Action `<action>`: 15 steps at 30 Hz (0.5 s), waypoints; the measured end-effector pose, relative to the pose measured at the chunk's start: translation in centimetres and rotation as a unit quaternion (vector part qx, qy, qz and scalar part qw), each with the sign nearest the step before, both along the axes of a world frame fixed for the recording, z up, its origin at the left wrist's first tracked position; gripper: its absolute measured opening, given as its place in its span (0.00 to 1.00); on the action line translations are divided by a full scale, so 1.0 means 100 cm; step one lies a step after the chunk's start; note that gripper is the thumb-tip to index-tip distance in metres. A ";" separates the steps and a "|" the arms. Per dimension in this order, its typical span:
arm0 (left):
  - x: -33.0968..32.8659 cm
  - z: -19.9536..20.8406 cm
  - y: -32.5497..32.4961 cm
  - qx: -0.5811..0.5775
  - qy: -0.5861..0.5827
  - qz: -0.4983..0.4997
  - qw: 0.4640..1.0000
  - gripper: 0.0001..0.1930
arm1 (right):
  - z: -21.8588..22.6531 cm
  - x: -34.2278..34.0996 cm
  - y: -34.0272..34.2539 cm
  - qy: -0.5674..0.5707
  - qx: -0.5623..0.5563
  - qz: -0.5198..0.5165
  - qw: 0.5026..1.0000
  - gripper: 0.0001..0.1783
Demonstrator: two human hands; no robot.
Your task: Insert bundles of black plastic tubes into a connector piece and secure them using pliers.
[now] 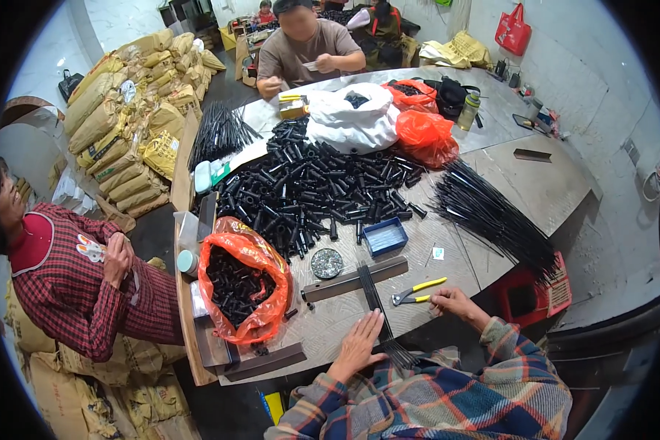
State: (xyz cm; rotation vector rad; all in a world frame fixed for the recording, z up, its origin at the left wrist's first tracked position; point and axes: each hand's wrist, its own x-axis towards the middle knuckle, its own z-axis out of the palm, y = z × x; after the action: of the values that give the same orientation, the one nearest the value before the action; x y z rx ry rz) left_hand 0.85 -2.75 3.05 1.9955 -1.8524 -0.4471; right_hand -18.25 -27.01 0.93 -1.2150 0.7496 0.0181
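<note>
**Rods being pressed flat under an open palm**

Hands are being kept low on the worktable [491,183], near its front edge. The left hand [359,343] is being laid open, fingers spread, on a bundle of thin black rods [375,293] that is running away from it, under its fingertips and over a grey metal bar [354,279] lying crosswise just beyond. The right hand [453,301] is being held loosely curled on the tabletop, nothing visibly gripped; yellow-handled pliers [416,291] are lying just to its left, close to the fingers, between the two hands.

Beyond the left hand, past the bar, a round tin of small parts [326,262] and a small blue tray [386,237] are being shown, and farther still a large heap of short black tubes [323,183]. Off to the left of that hand, an orange bag of the same tubes [243,288] is sitting open. Well beyond the right hand, a long sheaf of black rods [491,216] is spread across the table.
</note>
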 end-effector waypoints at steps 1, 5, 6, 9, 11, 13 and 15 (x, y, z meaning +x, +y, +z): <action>0.000 -0.002 -0.004 0.012 -0.003 -0.012 1.000 0.51 | -0.002 -0.005 0.001 0.001 -0.002 0.003 1.000 0.11; 0.001 -0.009 -0.011 0.011 -0.011 -0.027 1.000 0.54 | -0.002 -0.009 0.004 0.021 -0.007 0.015 1.000 0.11; 0.002 -0.011 -0.013 0.015 -0.019 -0.032 0.999 0.55 | -0.004 -0.012 0.003 0.015 -0.007 0.002 1.000 0.11; 0.003 -0.011 -0.016 0.023 -0.029 -0.045 0.998 0.55 | -0.002 -0.012 0.003 0.009 -0.006 -0.009 1.000 0.11; 0.004 -0.008 -0.016 0.034 -0.031 -0.044 0.998 0.55 | -0.005 -0.011 0.003 0.013 0.001 -0.017 1.000 0.11; 0.006 -0.004 -0.016 0.043 -0.034 -0.045 0.997 0.55 | -0.009 -0.009 0.003 0.012 0.003 -0.006 1.000 0.11; 0.007 0.001 -0.015 0.046 -0.024 -0.056 0.997 0.55 | -0.011 -0.014 -0.001 0.014 0.006 0.003 1.000 0.10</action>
State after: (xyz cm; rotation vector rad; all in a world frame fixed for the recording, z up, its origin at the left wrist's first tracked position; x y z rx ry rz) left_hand 1.59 -4.24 3.13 1.9843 -2.0149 -0.5308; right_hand -19.61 -27.07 -0.21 -1.2088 0.7687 0.0444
